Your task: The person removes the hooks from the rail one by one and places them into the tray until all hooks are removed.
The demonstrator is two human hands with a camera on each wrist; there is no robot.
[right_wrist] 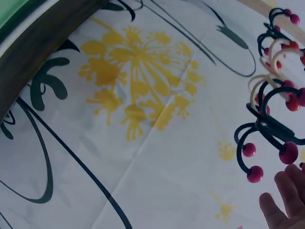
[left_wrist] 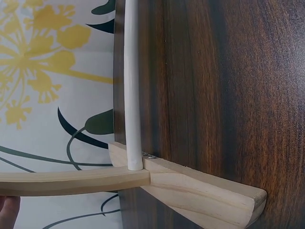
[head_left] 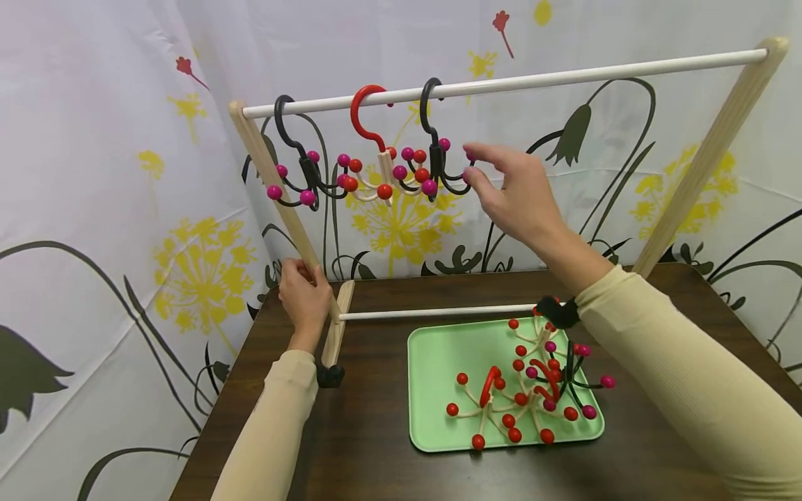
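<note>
A wooden stand carries a white rod (head_left: 526, 82) across its top. From it hang a black-hooked hanger (head_left: 308, 170) with pink balls, a red-hooked hanger (head_left: 385, 170) with cream arms and red balls, and a second black hanger (head_left: 436, 163). My right hand (head_left: 516, 191) is at this last hanger's right side, thumb and forefinger parted beside its pink balls; whether they touch is unclear. In the right wrist view, that hand's fingers (right_wrist: 287, 193) look spread just below the balls. Low on the left, my left hand (head_left: 305, 296) grips the stand's wooden upright (left_wrist: 71, 182).
A green tray (head_left: 432, 390) on the dark wooden table (head_left: 370, 445) holds several more ball-tipped hangers (head_left: 489, 403), partly overlapping. The lower white rod (head_left: 438, 312) runs behind it. The right upright (head_left: 708, 160) leans outward. A flower-printed curtain (head_left: 94, 174) hangs behind.
</note>
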